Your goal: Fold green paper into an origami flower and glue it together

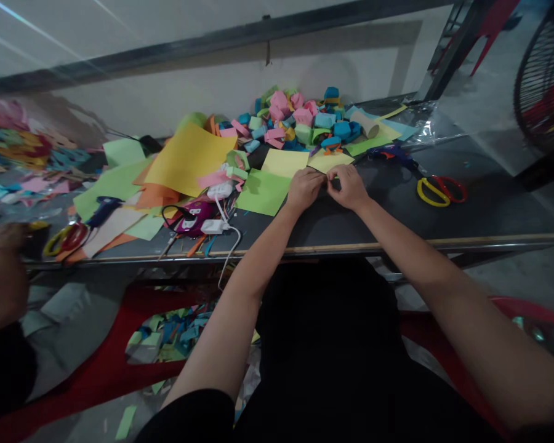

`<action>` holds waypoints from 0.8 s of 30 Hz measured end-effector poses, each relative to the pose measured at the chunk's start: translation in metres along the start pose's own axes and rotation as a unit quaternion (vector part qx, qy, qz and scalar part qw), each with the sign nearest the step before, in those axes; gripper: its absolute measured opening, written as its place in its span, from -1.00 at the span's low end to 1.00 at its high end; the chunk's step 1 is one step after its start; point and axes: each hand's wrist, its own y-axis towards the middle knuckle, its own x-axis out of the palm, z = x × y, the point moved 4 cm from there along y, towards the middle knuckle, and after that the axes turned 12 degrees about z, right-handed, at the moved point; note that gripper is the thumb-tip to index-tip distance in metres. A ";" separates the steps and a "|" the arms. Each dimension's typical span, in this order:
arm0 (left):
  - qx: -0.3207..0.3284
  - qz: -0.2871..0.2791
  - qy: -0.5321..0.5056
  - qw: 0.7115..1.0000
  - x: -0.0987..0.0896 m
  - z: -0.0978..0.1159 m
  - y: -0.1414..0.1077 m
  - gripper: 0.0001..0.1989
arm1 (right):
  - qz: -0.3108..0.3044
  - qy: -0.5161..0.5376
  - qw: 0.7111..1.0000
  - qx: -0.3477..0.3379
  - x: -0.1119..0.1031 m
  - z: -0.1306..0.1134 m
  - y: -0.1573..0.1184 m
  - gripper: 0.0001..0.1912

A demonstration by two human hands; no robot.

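My left hand (305, 188) and my right hand (349, 187) meet above the dark tabletop, fingertips pinched close together. Whatever lies between them is small and mostly hidden; a thin dark edge shows there, but I cannot make out its kind. Just beyond my fingers lies a pale yellow paper piece (330, 159), with another pale yellow sheet (284, 162) to its left. A bright green paper sheet (264, 193) rests flat beside my left wrist. To the right of my right hand are a dark blue glue gun (394, 154) and scissors (428, 193) with yellow and red handles.
Folded coloured paper pieces (300, 120) are heaped by the wall. Left stand a purple power strip (194, 219) with a white cable, large yellow paper (191, 159), a second glue gun (102, 211) and more scissors (67, 240). A co-worker's arm (2, 277) is at far left, a fan (545, 86) at right.
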 end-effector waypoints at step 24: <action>-0.037 0.116 -0.055 0.991 0.000 -0.010 0.001 -0.66 | 0.015 -0.080 0.997 -0.002 -0.011 0.038 -0.002 -0.89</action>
